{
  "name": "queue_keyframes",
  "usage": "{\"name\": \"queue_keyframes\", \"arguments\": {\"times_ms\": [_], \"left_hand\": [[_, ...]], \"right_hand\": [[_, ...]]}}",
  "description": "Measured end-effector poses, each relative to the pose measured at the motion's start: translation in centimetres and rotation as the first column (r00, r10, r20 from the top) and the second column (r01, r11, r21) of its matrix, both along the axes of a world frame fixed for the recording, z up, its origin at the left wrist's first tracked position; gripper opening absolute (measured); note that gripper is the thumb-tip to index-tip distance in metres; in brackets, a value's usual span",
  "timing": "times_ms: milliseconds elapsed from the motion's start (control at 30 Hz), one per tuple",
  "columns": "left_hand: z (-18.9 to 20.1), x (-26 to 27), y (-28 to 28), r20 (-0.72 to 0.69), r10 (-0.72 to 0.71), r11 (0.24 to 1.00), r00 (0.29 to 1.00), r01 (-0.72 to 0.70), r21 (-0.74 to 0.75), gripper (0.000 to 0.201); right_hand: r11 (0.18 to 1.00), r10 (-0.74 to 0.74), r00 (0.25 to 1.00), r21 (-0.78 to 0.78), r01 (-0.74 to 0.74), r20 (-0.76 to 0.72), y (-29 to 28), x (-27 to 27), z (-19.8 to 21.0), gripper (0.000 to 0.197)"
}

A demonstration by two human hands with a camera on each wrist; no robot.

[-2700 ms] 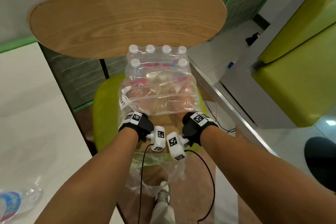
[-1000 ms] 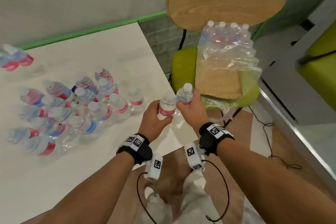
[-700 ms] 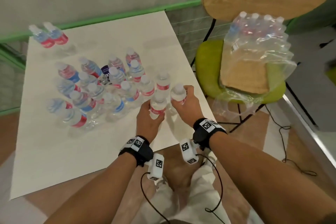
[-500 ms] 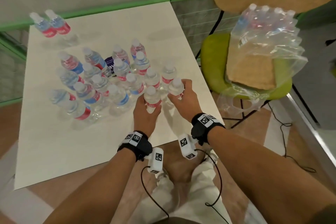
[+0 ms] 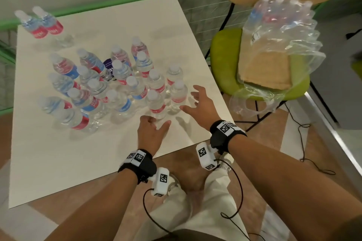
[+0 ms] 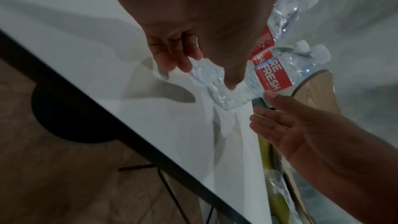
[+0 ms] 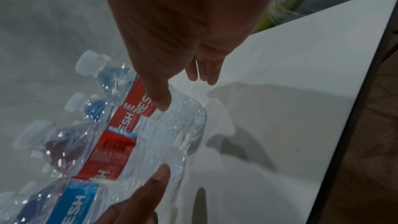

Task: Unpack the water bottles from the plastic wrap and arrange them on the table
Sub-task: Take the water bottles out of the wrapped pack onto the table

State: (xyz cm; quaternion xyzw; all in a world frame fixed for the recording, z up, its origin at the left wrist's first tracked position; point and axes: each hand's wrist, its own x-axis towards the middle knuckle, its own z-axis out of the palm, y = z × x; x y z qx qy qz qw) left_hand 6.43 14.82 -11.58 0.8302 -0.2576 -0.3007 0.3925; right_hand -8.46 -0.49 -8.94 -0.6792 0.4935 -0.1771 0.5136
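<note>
- Head view: plastic wrap with the remaining water bottles lies on the green chair, to the right of both hands and beyond the tabletop edge. Its row of caps runs along the chair back. The right hand is nearer, fingers spread and empty; the left hand is loosely curled and empty.
- Left wrist view: left fingers hover just off an upright bottle; bare tabletop runs to the near edge.
- Right wrist view: right fingers hang apart beside the outermost bottle, with open tabletop beyond.
</note>
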Motion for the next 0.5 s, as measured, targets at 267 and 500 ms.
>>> {"name": "queue_keyframes", "arguments": {"times_ms": [267, 500], "left_hand": [[2.1, -7.3, -3.9, -0.303, -0.432, 0.883, 0.85, 0.467, 0.051, 0.033], [4.9, -16.2, -19.3, -0.216, -0.644, 0.763, 0.734, 0.635, -0.121, 0.012]], "right_hand": [[0.979, -0.103, 0.992, -0.184, 0.088, -0.076, -4.7, -6.7, 2.3, 0.015], [0.926, -0.293, 0.948, -0.283, 0.248, -0.126, -14.3, -15.1, 3.6, 0.017]]}}
